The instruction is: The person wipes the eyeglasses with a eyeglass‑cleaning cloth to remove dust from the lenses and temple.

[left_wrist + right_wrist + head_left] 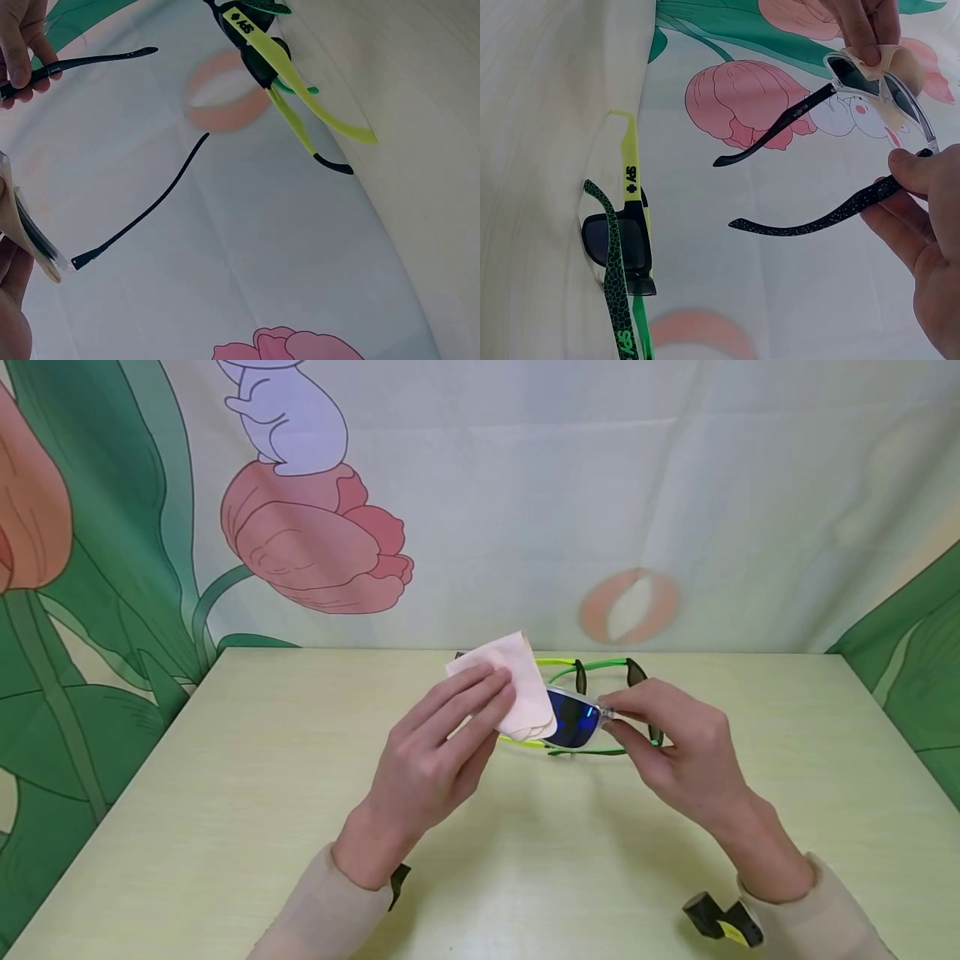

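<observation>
My left hand [431, 760] pinches a folded pale pink cloth [528, 689] over one lens of a pair of sunglasses [572, 720]. These sunglasses have a clear frame, dark blue mirrored lenses and black temples, and are held up above the table. At the other end, my right hand [690, 756] grips the frame corner by the hinge between thumb and fingers. In the right wrist view, the cloth [900, 67] wraps both faces of the far lens, and the speckled temple [802, 225] stretches out unfolded from my right fingers. The cloth hides most of that lens.
Behind the held pair, sunglasses with yellow temples [330, 120] and another pair with green temples [615, 262] lie close together on the pale wooden table [225, 793]. A printed curtain [510, 510] hangs along the table's back edge. Black wrist-camera parts [722, 920] show by the right sleeve.
</observation>
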Action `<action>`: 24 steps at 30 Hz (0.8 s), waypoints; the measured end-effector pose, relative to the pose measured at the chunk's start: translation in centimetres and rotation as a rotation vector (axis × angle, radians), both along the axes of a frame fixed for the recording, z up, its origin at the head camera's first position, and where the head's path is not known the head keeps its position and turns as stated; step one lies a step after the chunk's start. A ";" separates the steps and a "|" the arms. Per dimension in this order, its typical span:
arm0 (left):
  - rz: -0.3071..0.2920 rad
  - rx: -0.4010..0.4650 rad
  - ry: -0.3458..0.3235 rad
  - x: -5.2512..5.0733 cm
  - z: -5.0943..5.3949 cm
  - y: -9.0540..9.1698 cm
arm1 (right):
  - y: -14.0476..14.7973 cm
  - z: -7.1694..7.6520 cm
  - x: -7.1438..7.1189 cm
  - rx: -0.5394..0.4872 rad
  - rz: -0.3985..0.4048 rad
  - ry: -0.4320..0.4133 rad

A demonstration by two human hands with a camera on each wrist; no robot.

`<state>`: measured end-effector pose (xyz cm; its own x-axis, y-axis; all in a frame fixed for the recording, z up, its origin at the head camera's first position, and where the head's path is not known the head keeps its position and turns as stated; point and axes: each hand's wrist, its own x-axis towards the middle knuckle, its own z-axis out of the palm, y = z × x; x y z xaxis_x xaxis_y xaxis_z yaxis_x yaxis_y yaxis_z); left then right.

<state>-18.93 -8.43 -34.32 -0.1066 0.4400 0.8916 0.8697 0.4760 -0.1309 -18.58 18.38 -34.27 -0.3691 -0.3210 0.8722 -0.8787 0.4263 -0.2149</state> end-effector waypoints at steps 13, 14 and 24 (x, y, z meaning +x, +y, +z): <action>-0.013 -0.057 -0.240 0.2 0.1 -0.3 | -0.1 -0.1 -0.3 0.103 0.098 0.126; -0.013 -0.070 -0.248 0.2 0.1 -0.4 | -0.2 -0.1 -0.3 0.103 0.101 0.138; -0.017 -0.128 -0.303 0.1 -0.1 -0.3 | -0.1 -0.1 -0.4 0.079 0.036 0.086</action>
